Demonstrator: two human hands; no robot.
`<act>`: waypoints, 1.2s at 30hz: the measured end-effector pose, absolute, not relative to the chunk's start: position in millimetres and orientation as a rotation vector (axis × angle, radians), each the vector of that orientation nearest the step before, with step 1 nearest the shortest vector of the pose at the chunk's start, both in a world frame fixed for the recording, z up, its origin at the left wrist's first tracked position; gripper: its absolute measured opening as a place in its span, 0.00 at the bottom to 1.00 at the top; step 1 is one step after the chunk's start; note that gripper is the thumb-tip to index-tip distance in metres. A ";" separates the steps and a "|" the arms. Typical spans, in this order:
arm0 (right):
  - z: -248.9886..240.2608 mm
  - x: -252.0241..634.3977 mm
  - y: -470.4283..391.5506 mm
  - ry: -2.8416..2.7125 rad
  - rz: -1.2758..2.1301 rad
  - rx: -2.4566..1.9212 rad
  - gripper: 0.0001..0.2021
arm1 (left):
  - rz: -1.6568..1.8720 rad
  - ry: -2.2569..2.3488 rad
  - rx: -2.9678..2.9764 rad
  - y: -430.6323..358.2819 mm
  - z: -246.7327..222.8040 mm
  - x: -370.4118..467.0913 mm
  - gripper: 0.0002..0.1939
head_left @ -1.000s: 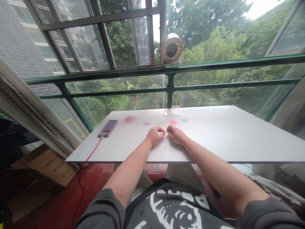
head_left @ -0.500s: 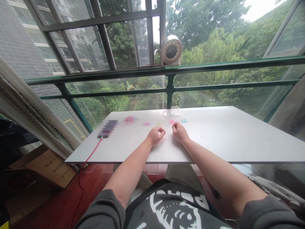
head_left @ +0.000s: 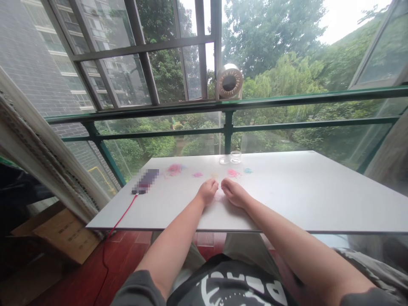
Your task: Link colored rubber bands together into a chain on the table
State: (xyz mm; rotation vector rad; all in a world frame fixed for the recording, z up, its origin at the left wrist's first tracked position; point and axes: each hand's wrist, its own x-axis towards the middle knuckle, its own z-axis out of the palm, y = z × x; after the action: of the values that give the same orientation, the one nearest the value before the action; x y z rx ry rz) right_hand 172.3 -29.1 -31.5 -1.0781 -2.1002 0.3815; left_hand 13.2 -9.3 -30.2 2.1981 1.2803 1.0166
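My left hand (head_left: 208, 191) is closed, with fingertips pinched, low over the white table. Close beside it, nearly touching, my right hand (head_left: 234, 192) is also closed with its fingers curled in. Whatever they pinch is too small to make out. A faint pink scatter of thin bits (head_left: 219, 197) lies on the tabletop between the wrists, partly hidden. Beyond the hands sit small loose piles of thin, band-like bits: a pink-red pile (head_left: 233, 173), a teal pile (head_left: 247, 170), a pale yellow pile (head_left: 214, 175) and a magenta pile (head_left: 197, 174).
A larger mixed pink pile (head_left: 174, 169) lies farther left. Two clear round containers (head_left: 235, 157) stand at the table's (head_left: 302, 191) back edge. A blurred-out dark device (head_left: 145, 180) with a red cable (head_left: 123, 211) lies at left. A round fan-like device (head_left: 230, 81) is by the railing.
My right hand has moved left toward my left hand, closing the gap between them. The whole view has tilted slightly upward, so the scene sits lower. The piles look unchanged.
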 end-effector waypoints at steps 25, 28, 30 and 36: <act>-36.0 185.0 -16.4 -1.775 0.325 -1.285 0.05 | 1.356 1.414 1.903 7.0 -36.8 1.1 0.14; -36.6 185.4 -15.7 -1.776 0.348 -1.260 0.05 | 1.352 1.455 1.859 8.0 -36.9 -1.1 0.16; -36.3 184.4 -16.7 -1.806 0.368 -1.249 0.04 | 1.291 1.407 1.897 4.8 -36.2 0.7 0.16; -35.1 179.4 -22.7 -1.921 0.380 -1.205 0.03 | 1.124 1.139 2.054 -8.9 -32.8 10.1 0.19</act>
State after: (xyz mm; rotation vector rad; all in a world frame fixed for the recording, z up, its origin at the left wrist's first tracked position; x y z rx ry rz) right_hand 179.4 -22.7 -35.1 -1.2052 -1.9210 0.3801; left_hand 10.1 -8.9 -32.8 2.0543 1.1390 1.1240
